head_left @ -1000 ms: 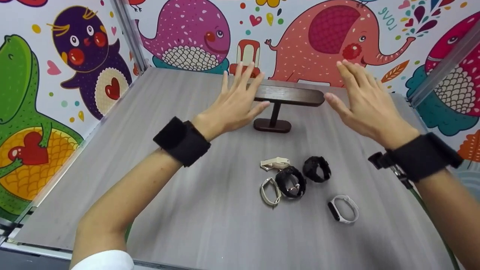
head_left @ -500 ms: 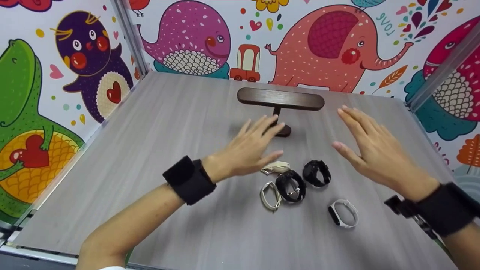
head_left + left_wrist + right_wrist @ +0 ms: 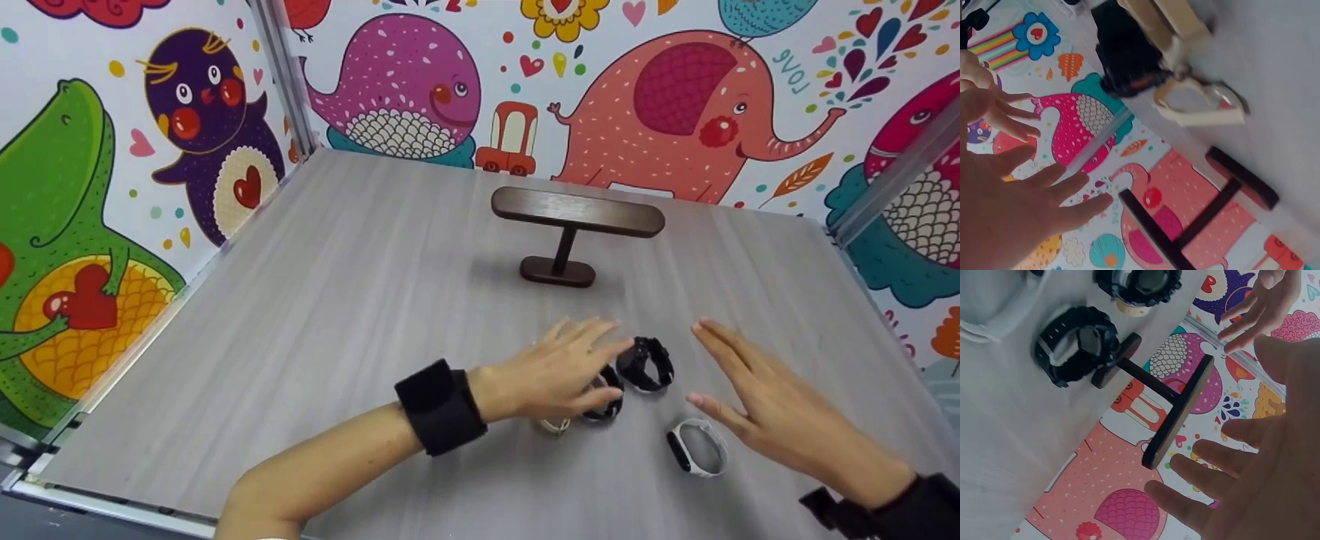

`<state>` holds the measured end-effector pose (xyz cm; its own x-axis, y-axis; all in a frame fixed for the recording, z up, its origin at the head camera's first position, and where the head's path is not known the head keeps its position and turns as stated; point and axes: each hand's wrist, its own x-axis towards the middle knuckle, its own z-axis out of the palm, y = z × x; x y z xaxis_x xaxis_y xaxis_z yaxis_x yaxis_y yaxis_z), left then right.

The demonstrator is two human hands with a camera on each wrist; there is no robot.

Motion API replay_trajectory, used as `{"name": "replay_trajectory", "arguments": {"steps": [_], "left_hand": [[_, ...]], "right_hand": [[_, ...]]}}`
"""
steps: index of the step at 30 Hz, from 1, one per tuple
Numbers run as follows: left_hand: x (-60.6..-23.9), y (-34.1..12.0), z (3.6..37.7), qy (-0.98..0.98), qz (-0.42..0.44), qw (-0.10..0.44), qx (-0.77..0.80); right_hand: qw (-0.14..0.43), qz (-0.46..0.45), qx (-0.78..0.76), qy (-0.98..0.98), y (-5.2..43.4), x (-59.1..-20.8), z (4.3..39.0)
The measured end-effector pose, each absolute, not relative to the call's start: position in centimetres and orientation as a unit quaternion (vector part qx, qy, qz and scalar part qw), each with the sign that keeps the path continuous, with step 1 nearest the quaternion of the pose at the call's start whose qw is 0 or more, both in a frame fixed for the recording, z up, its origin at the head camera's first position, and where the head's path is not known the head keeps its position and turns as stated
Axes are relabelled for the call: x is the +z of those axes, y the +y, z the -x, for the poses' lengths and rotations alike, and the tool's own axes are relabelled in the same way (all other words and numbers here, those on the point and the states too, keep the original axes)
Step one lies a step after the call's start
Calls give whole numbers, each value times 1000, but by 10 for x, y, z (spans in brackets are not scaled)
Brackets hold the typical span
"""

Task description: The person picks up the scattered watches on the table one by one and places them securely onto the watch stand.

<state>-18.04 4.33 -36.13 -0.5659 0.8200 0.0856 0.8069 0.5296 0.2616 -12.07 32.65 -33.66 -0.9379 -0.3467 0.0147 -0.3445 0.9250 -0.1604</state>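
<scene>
My left hand (image 3: 551,375), fingers spread, is held over the group of watches and hides part of it. Out from under it show part of a black watch (image 3: 616,405) and the edge of a cream watch strap (image 3: 555,427). The left wrist view shows cream straps (image 3: 1202,117) beside a black watch (image 3: 1126,56). Another black watch (image 3: 634,367) lies just beyond the left fingertips. My right hand (image 3: 802,427) hovers with extended fingers to the right of a white fitness band (image 3: 680,452) that has a dark screen. Neither hand holds anything.
A dark wooden T-shaped stand (image 3: 577,210) is upright toward the back of the grey table (image 3: 360,300). Walls printed with cartoon animals (image 3: 405,82) enclose the back and sides. Black straps (image 3: 442,409) wrap both wrists.
Both hands have come down and toward the person, away from beside the stand. The left hand has also shifted right, now covering much of the watch group. The watches have stayed put.
</scene>
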Motion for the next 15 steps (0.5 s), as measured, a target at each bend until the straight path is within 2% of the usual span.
{"name": "replay_trajectory", "arguments": {"steps": [15], "left_hand": [[-382,72,171,864,-498,-11,72]], "right_hand": [[25,170,-90,981,347,-369,105]]}}
